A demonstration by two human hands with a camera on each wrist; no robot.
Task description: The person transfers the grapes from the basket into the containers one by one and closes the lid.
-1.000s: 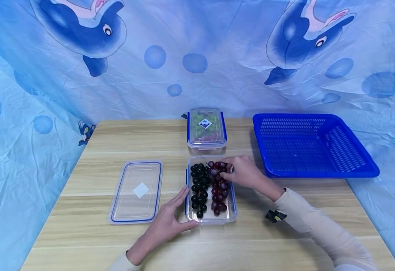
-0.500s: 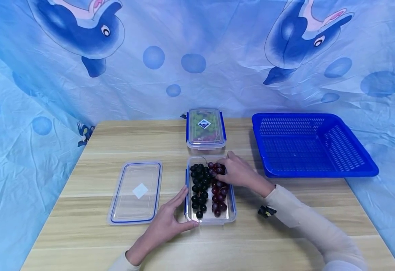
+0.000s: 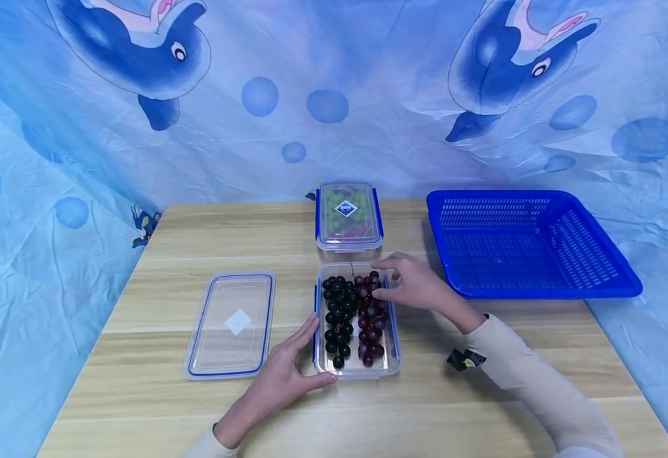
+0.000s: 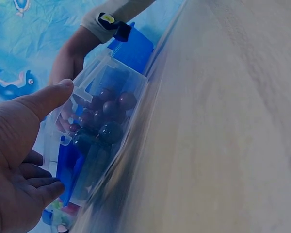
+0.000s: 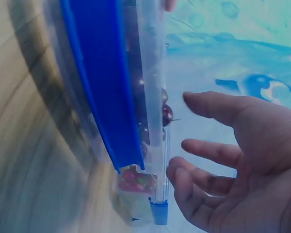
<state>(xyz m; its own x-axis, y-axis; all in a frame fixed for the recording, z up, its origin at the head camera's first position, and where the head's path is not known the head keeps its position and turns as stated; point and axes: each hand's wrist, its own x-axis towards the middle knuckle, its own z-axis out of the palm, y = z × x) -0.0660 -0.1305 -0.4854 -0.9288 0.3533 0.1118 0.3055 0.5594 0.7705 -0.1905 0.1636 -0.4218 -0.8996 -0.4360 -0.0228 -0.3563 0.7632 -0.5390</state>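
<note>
A clear plastic food container (image 3: 327, 371) with blue side clips stands in the middle of the table. Inside it, a bunch of black grapes (image 3: 338, 312) lies on the left and a bunch of red grapes (image 3: 371, 331) on the right. My left hand (image 3: 282, 375) rests with spread fingers against the container's left side, its thumb at the near rim. Over the right rim hovers my right hand (image 3: 414, 284), fingers loosely bent and apart, just above the top of the red bunch. In the right wrist view the right hand (image 5: 242, 160) holds nothing.
The container's loose lid (image 3: 231, 324), edged in blue, lies flat to the left. Behind stands a lidded container (image 3: 349, 216) with green and reddish fruit. A blue plastic basket (image 3: 534, 254) sits at the back right. A dolphin-printed curtain (image 3: 334, 76) hangs behind the table.
My right hand, which was in among the red grapes' upper end, has lifted slightly off them and its fingers have spread. The left hand has stayed at the container.
</note>
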